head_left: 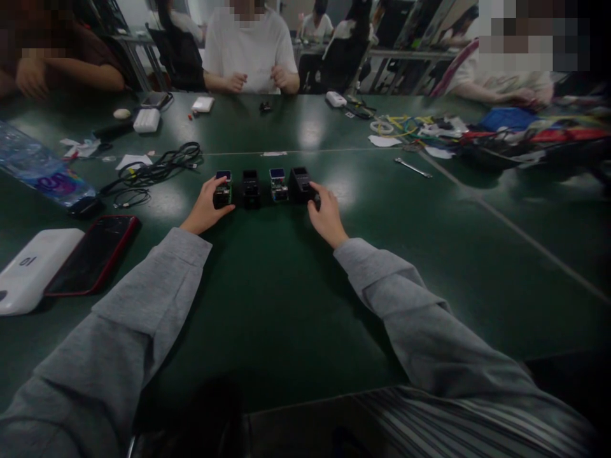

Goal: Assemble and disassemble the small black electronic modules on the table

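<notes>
On the dark green counter [286, 299], straight ahead of the person, four small boxy modules stand side by side in one row; the black cube second from the left [251, 189] serves as the landmark here; just left of it stands a module with a blue screen on top [223, 189], just right of it a pale, see-through module with a blue top [279, 185], and at the far right end a larger black block [301, 185]; the left hand [206, 208] has its grip closed around the blue-screened module, thumb on the near side and fingers over the far edge; the right hand [326, 215] rests against the near right corner of the larger black block, fingers curled; whether it truly clamps the block or only touches it I cannot tell; judging by how they lie, the lining-up looks largely done, since all four stand in a fairly even row with small gaps; what seems left is squaring the two end pieces, which both hands are on; well to the left of the landmark cube lie a tangle of black cable [157, 166], a red-edged phone [93, 253] and a white power bank [33, 270]; well to its right, a small spanner [413, 167]; beyond it, across the counter, a person in a white shirt [251, 54] sits with both hands together.
</notes>
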